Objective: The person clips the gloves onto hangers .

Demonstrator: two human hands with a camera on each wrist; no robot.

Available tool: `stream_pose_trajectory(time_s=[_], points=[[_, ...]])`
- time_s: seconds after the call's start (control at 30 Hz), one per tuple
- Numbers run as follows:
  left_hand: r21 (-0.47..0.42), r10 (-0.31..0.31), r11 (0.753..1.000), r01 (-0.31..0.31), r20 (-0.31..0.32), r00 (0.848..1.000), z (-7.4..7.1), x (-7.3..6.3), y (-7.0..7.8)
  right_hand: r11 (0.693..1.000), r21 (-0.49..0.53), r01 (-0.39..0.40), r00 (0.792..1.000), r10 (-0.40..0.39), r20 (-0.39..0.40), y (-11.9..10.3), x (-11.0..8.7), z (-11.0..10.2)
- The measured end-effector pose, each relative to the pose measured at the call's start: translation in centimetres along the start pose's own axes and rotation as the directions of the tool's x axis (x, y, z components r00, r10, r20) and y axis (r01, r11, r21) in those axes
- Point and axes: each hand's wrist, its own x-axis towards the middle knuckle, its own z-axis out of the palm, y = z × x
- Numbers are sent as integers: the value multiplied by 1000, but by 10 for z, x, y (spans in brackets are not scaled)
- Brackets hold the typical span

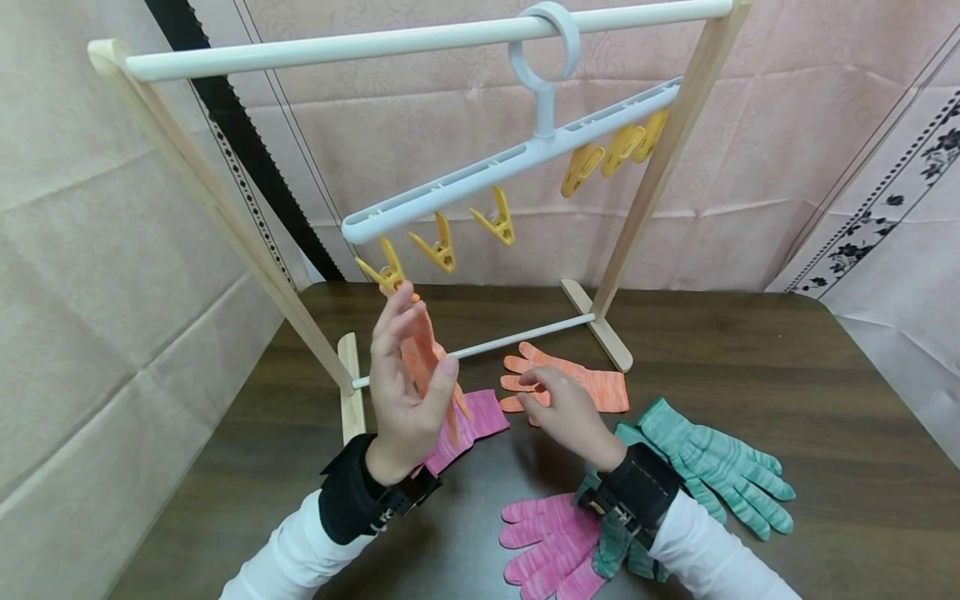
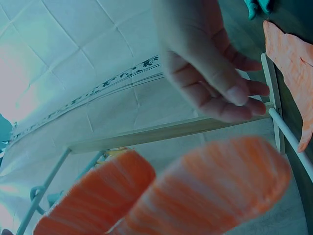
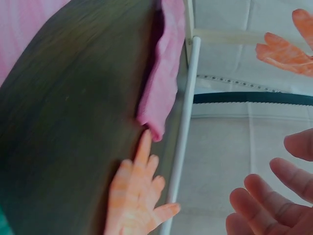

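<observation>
An orange striped glove (image 1: 422,346) hangs with its fingers down below the leftmost yellow clothespin (image 1: 388,271) on a light blue hanger (image 1: 480,171). My left hand (image 1: 401,383) is raised beside this glove, fingers extended toward the clothespin; whether it touches the glove is unclear. In the left wrist view, the hanging glove's fingers (image 2: 210,186) appear close up. My right hand (image 1: 566,412) hovers with loosely bent fingers and nothing in them, above a second orange glove (image 1: 607,390) lying on the table. From the right wrist, my right hand (image 3: 274,205) shows spread fingers.
A wooden stand (image 1: 225,212) carries a white top rod (image 1: 337,50) and a low crossbar (image 1: 517,337). More yellow clothespins (image 1: 581,169) hang along the hanger. Pink gloves (image 1: 555,542) and green gloves (image 1: 727,471) lie on the brown table (image 1: 847,417); another pink piece (image 1: 480,417) lies behind my left hand.
</observation>
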Motion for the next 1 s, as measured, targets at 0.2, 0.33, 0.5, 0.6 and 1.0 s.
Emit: stream_pose_trajectory(time_s=[0.2, 0.33, 0.5, 0.6, 1.0], points=[[-62, -84, 994, 87, 47, 995, 0, 0, 0, 998, -26, -60, 997, 61, 43, 14, 2, 3], [-33, -127, 991, 129, 62, 990, 1, 1, 1, 995, -24, -102, 993, 103, 60, 23, 4, 4], [19, -174, 985, 174, 83, 981, 0, 0, 2, 995, -33, -89, 995, 91, 35, 31, 5, 4], [52, -191, 981, 186, 107, 976, 0, 0, 4, 996, -46, -79, 997, 80, 16, 34, 6, 4], [74, -333, 943, 325, 251, 909, 0, 6, 16, 983, -52, -177, 982, 180, 63, 44, 9, 6]])
